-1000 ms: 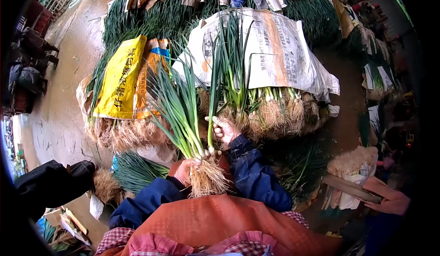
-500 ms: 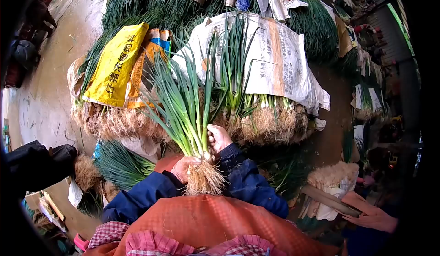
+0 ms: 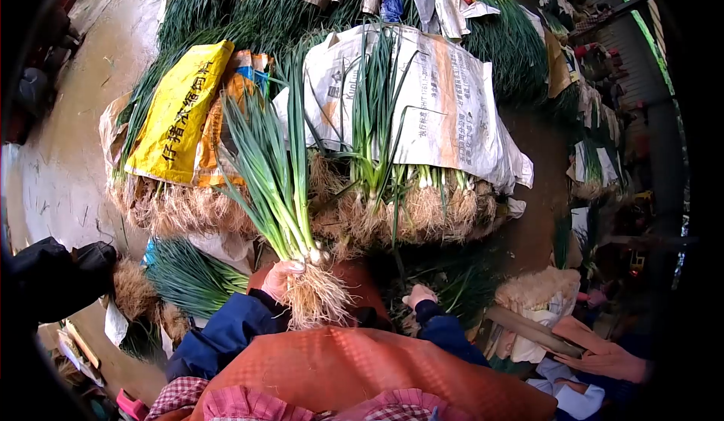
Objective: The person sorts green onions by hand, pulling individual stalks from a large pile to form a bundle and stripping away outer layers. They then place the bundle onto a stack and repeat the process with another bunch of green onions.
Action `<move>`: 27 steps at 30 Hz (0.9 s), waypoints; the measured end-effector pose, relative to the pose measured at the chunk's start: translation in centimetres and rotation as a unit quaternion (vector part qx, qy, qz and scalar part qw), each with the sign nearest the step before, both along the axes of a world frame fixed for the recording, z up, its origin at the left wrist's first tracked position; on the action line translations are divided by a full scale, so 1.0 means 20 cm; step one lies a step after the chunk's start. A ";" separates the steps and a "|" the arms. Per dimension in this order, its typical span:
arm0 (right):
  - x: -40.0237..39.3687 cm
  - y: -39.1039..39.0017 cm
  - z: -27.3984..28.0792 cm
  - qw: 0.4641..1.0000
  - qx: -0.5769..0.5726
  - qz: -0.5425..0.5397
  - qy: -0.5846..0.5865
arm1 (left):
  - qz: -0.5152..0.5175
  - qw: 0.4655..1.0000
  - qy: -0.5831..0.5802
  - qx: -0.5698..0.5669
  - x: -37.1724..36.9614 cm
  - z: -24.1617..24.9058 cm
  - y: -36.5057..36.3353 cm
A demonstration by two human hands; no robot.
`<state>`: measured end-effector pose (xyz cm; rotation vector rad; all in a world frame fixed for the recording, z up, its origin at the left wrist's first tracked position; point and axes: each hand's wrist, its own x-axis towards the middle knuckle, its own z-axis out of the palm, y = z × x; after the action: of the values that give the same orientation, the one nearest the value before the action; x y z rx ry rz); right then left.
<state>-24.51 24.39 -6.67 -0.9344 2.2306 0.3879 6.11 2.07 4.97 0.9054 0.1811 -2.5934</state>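
Observation:
A bunch of green onions (image 3: 290,217) stands tilted in front of me, leaves up and bushy pale roots down. My left hand (image 3: 283,279) wraps round the white stem bases, just above the roots. To the right and lower, my right hand (image 3: 419,295) is apart from the bunch, fingers curled. A thin leaf strand reaches down close to those fingers; whether they grip it is hard to see. Loose green leaves (image 3: 464,289) lie in the shadow beside this hand. Another small bunch of green onions (image 3: 373,119) rests on a white printed sack (image 3: 445,104).
Rows of green onions lie under the white sack and a yellow sack (image 3: 181,112), roots (image 3: 188,206) toward me. More onions (image 3: 192,274) lie at lower left. An orange apron (image 3: 354,376) covers my lap. Another person's hand (image 3: 603,353) is at right, near a pole (image 3: 532,329).
My right hand has left the bunch and moved down to the right. The bunch, in my left hand, has shifted slightly left in view.

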 end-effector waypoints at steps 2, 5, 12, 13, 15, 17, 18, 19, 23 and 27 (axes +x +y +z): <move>0.04 -0.32 0.29 0.972 0.049 -0.175 -0.151 | 0.008 1.000 0.018 -0.001 -0.03 -0.06 0.01; 0.20 -1.08 0.52 0.951 -0.289 -0.087 -0.064 | -0.041 0.998 0.026 0.035 -0.05 -0.16 0.04; 0.09 -1.20 0.52 0.745 -0.412 -0.285 -0.440 | -0.030 0.997 0.067 -0.008 -0.16 0.01 -0.02; 0.10 -1.16 0.64 0.734 -0.348 -0.298 -0.502 | -0.048 0.996 0.069 0.031 -0.16 -0.06 -0.01; 0.17 -1.11 0.69 0.706 -0.293 -0.315 -0.563 | -0.051 0.998 0.028 0.025 -0.17 -0.26 0.05; 0.34 -1.11 0.61 0.692 -0.377 -0.303 -0.536 | -0.057 0.998 -0.025 -0.029 -0.18 -0.48 0.12; 0.39 -1.10 0.57 0.690 -0.384 -0.315 -0.527 | -0.068 0.996 0.043 0.043 -0.26 -0.07 -0.01; 0.40 -1.08 0.61 0.683 -0.353 -0.319 -0.554 | -0.073 0.996 -0.022 -0.042 -0.25 -0.12 0.02; 0.31 -0.88 0.64 0.587 -0.362 -0.313 -0.653 | -0.005 0.997 0.050 0.065 -0.31 -0.03 -0.02; 0.21 -1.07 0.57 0.646 -0.285 -0.415 -0.574 | -0.044 0.997 0.026 0.064 -0.25 -0.19 0.05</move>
<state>-20.37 3.06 4.67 -0.1326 1.2391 -1.1135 1.10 3.10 1.22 0.9096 0.3310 -2.7144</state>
